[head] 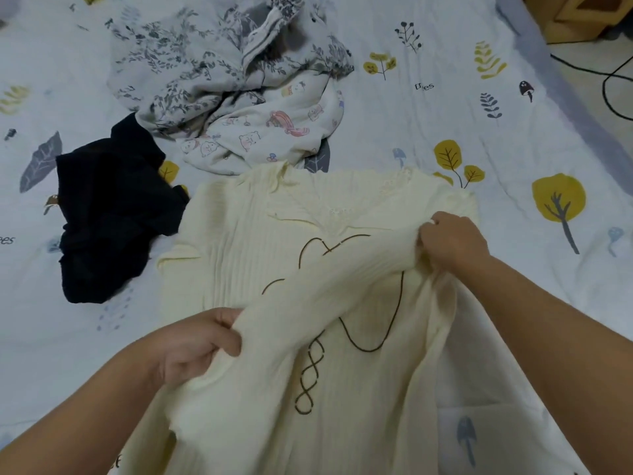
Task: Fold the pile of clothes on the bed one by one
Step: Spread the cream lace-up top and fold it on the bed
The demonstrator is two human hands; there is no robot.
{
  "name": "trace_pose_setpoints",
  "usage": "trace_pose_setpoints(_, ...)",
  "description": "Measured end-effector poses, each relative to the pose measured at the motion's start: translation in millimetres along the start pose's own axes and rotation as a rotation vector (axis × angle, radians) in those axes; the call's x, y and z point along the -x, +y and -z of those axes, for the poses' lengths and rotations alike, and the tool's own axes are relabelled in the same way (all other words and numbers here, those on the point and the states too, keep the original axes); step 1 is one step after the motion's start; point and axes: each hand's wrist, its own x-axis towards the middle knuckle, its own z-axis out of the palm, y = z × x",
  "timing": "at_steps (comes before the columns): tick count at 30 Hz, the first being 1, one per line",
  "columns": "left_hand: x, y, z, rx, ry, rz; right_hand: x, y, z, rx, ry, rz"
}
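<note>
The cream ribbed top (239,241) lies face up on the bed sheet (428,125), directly in front of the person, neckline pointing away. A brown line drawing with a looped cord motif runs down its front.

Grip state: the left hand (191,347) holds one end of a long sleeve (329,289), fingers curled round the fabric. The right hand (452,238) pinches the same sleeve near the shoulder. The sleeve is stretched diagonally across the chest of the garment, between the two hands.

Handling: the knit appears light, soft and stretchy. It drapes and bunches under the fingers and is unlikely to hold a crease unaided. It should be held at seams, cuff or shoulder line instead of mid-panel, since ribbing probably distorts when pulled. The lace trim at the neckline looks delicate and is best left untouched.

Remaining pile: a black garment (109,214) lies just beside the top on the left. A grey floral garment (191,60) and a white cartoon-print garment (274,132) lie crumpled beyond the neckline, overlapping each other.

Legible writing: the sheet print carries the word "trees" near the upper right. A partial word ending "es" shows at the left edge. No garment label or brand is visible.
</note>
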Motion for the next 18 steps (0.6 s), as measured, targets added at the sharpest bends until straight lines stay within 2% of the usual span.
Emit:
trace_pose_setpoints(1, 1.0, -1.7, 1.9, -0.079, 0.038, -0.020, -0.5, -0.4, 0.7, -0.014, 0.014, -0.013)
trace_pose_setpoints(4, -2.9, -9.6, 6.0, -0.578, 0.274, -0.058, 7.6, -3.8, -6.8, 0.029, 0.047, -0.039)
trace_pose_setpoints(5, -4.8, -11.3, 7.0, -0.656, 0.305, -0.060, 11.5, -5.1, -10.7, 0.031, 0.079, -0.053)
trace_pose_setpoints(7, -3.9, -11.7, 5.0, -0.716, 0.304, -0.052, 16.6, -7.5, -15.0, 0.007, 0.143, -0.095)
trace_pose_setpoints(10, -1.1, -15.0, 3.7, -0.800, 0.335, -0.059, 20.2, -7.0, -15.5, -0.041, 0.137, -0.143)
trace_pose_setpoints(15, 2.6, -19.1, -0.7, -0.874, 0.341, -0.078, 20.2, -0.3, -13.1, -0.412, 0.151, -0.169)
trace_pose_setpoints(18, 1.9, -23.2, -1.3, -0.926, 0.361, -0.090, 25.0, 5.4, -6.5, -0.458, 0.171, -0.210)
